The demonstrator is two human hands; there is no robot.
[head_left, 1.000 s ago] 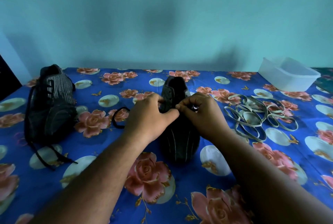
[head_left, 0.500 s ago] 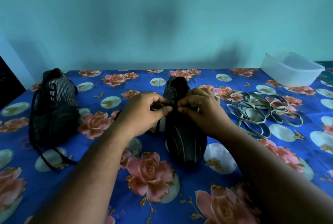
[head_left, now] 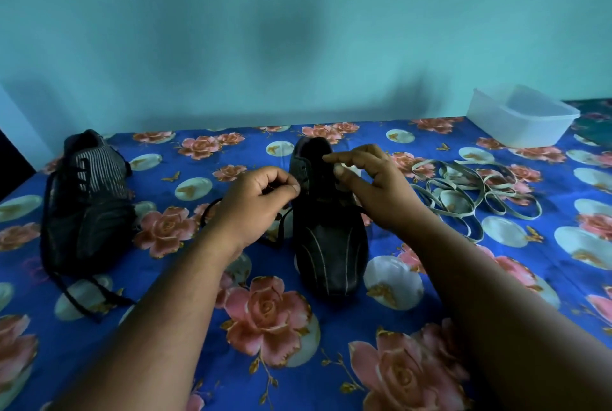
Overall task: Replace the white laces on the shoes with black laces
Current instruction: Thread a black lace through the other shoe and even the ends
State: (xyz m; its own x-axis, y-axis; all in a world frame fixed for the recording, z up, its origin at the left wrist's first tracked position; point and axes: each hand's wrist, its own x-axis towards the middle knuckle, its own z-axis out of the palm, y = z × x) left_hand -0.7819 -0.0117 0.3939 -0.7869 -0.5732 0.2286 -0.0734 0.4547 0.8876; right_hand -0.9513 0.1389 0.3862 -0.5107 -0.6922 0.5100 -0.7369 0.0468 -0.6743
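My left hand (head_left: 256, 203) pinches the black lace (head_left: 284, 223) between thumb and forefinger at the left eyelet row of the black shoe (head_left: 328, 228) at the centre of the floral tablecloth (head_left: 265, 361). A second ago both hands were pressed together over the tongue; now my right hand (head_left: 371, 184) has lifted off toward two o'clock, forefinger stretched over the shoe's collar, thumb and other fingers loosely curled. Whether it holds the other lace end I cannot tell. I judge one crossing has just been pulled through, with the upper eyelets still to thread. The lace's slack loops on the cloth at nine o'clock of the shoe. The other shoe (head_left: 87, 198), at far nine o'clock, already wears black lacing. The white laces (head_left: 470, 192) lie heaped at three o'clock, clear of both shoes, a clear plastic tub (head_left: 520, 119) beyond them at two o'clock
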